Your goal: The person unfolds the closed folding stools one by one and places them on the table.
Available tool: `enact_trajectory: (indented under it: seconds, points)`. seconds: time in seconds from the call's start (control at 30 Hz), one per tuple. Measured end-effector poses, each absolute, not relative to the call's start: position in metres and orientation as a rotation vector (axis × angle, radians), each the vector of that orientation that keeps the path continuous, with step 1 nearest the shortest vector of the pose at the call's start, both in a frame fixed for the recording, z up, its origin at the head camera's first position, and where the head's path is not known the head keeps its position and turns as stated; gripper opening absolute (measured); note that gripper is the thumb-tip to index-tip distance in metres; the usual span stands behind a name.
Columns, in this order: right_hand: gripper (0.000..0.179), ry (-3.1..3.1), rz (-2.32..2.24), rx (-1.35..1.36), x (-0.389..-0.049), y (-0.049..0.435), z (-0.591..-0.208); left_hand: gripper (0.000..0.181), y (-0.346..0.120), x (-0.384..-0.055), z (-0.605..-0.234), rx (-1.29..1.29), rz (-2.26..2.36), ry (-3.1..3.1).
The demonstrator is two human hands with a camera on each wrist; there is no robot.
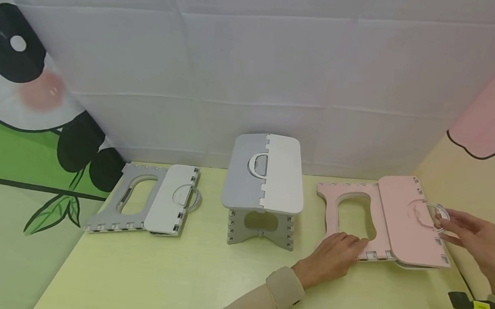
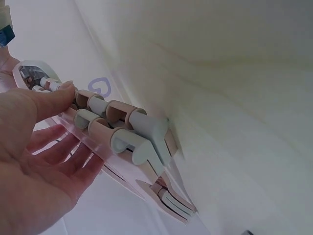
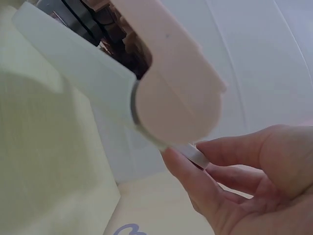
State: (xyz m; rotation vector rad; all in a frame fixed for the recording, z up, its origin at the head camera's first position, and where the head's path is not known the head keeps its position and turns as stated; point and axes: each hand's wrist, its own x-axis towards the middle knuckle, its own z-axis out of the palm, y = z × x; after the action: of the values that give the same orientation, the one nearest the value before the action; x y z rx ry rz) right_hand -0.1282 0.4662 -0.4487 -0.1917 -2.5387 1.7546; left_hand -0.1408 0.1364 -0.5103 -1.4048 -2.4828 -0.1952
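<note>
A pink folding step stool (image 1: 403,225) lies folded nearly flat at the right of the table. My left hand (image 1: 330,258) grips the near edge of its leg panel. In the left wrist view, the left thumb lies on the hinged edge (image 2: 115,110) and the fingers are beneath it. At the stool's right end, my right hand (image 1: 478,237) pinches the pale loop handle (image 1: 440,207). Thumb and fingers close on that handle in the right wrist view, beside the stool's rounded corner (image 3: 178,105).
A grey-and-white folding stool (image 1: 284,176) stands unfolded at the middle back. Another grey-and-white stool (image 1: 171,197) lies folded at the left. The pale yellow table (image 1: 148,277) meets a white cloth backdrop (image 1: 262,69). A black strap with a yellow label (image 1: 481,307) is by the right wrist.
</note>
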Motion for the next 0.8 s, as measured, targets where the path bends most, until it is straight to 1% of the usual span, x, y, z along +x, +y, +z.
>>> enact_trajectory:
  seconds: [0.27,0.57,0.8]
  points:
    - [0.033,-2.526,1.767,-0.175,-0.125,0.465,-0.435,0.047,0.133,-0.142,-0.509,-1.424,-0.255,-2.439]
    - [0.021,-2.592,1.596,-0.255,-0.123,0.458,-0.425,0.047,0.134,-0.143,-0.507,-1.438,-0.344,-2.430]
    - [0.022,-2.575,1.585,-0.264,-0.120,0.454,-0.417,0.049,0.133,-0.143,-0.504,-1.451,-0.401,-2.474]
